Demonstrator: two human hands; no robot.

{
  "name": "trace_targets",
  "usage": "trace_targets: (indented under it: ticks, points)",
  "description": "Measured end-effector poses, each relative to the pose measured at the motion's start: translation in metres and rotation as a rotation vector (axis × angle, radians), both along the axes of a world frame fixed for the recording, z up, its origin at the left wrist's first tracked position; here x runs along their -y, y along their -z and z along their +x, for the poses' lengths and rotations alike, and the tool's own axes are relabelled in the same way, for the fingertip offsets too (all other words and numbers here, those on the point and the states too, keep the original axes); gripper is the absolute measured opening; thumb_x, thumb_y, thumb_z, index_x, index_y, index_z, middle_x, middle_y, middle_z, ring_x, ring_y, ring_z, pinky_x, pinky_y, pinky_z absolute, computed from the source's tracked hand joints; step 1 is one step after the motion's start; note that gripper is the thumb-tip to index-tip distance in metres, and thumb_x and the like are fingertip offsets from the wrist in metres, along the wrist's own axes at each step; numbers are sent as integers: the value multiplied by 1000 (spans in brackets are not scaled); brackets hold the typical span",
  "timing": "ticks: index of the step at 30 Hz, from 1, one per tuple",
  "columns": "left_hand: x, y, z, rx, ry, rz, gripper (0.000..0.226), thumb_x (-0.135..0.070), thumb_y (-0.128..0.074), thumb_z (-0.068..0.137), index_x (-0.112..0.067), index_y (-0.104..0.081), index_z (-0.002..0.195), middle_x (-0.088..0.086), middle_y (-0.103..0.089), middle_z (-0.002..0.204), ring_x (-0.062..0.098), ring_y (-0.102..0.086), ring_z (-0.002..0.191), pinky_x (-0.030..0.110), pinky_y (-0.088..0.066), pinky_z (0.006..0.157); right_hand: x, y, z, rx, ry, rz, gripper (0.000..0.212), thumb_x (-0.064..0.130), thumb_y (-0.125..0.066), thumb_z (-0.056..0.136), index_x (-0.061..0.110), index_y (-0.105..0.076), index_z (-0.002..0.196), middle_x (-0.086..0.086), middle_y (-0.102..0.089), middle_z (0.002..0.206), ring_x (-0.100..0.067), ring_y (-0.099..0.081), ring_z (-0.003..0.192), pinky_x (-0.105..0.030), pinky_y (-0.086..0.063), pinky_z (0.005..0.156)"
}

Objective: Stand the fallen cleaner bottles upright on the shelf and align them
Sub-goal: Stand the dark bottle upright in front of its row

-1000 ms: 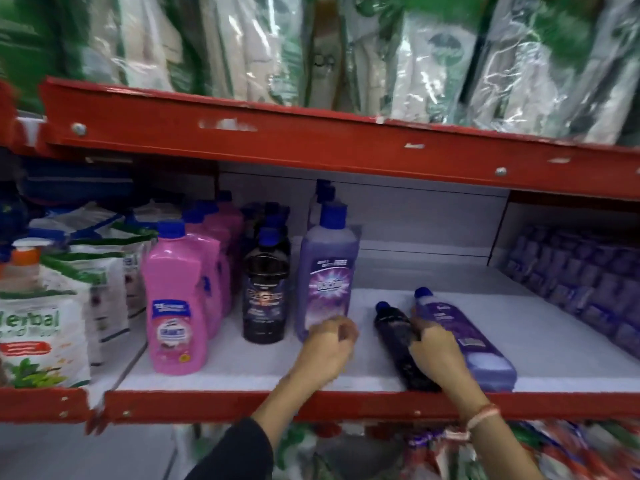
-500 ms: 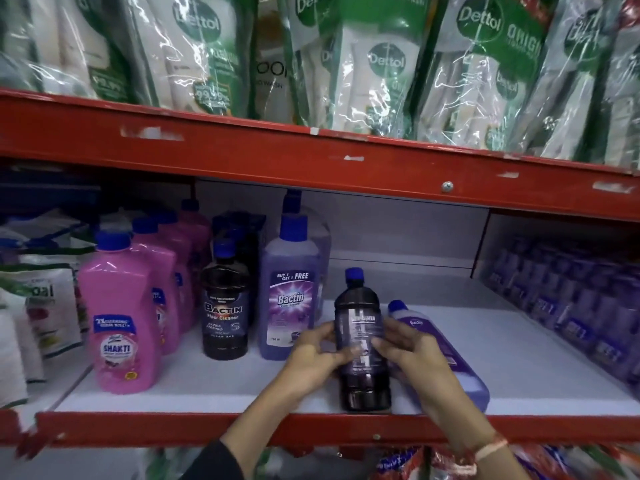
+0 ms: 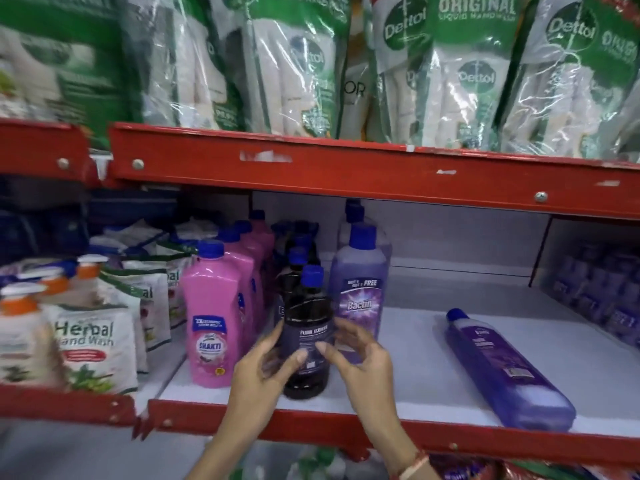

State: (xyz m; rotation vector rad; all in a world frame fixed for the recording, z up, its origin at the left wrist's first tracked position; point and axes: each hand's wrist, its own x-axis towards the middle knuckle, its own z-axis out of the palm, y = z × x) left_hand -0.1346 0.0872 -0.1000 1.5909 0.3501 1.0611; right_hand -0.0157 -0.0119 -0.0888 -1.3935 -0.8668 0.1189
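A dark cleaner bottle (image 3: 306, 327) with a blue cap stands upright near the front of the white shelf (image 3: 415, 341), in front of the row of dark bottles. My left hand (image 3: 263, 372) and my right hand (image 3: 360, 362) hold it from both sides, fingers curled on its label. A purple cleaner bottle (image 3: 502, 368) lies flat on the shelf to the right, cap pointing to the back. An upright purple Bactin bottle (image 3: 360, 289) stands just behind my right hand. Pink Shakti bottles (image 3: 214, 317) stand in a row at the left.
The red front rail (image 3: 485, 441) runs under the shelf. A red upper shelf beam (image 3: 346, 168) hangs low overhead, loaded with green Dettol pouches (image 3: 450, 64). Herbal hand wash pouches (image 3: 90, 344) fill the left bay. Purple packs (image 3: 602, 289) line the right wall.
The dark bottle went from lying flat to upright, then moved left in both hands to the front of the dark-bottle row. The purple bottle stays lying down.
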Motion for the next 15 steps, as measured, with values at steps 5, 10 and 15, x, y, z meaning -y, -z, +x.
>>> trace_targets:
  ticks: [5, 10, 15]
  points:
    - [-12, -2, -7, 46, 35, -66, 9, -30, -60, 84, -31, -67, 89, -6, -74, 95, 14, -65, 96, 48, -49, 95, 4, 5, -4, 200, -20, -192, 29, 39, -79, 72, 47, -66, 96, 6, -71, 104, 7, -67, 92, -6, -49, 82]
    - [-12, -6, -11, -60, 232, 27, 50, -20, -70, 79, -25, -42, 119, 4, -61, 119, 6, -62, 108, 20, -51, 85, 4, -2, -2, 98, -438, -393, 50, 21, -84, 72, 21, -67, 118, 0, -72, 117, -10, -68, 110, -27, -53, 97]
    - [-7, 0, -12, -32, 59, 82, 75, -20, -72, 77, -41, -32, 137, -2, -57, 130, 0, -60, 111, 16, -51, 88, -1, 5, -1, 167, -304, -320, 49, 16, -78, 78, 17, -62, 124, -1, -68, 121, -10, -66, 110, -28, -52, 99]
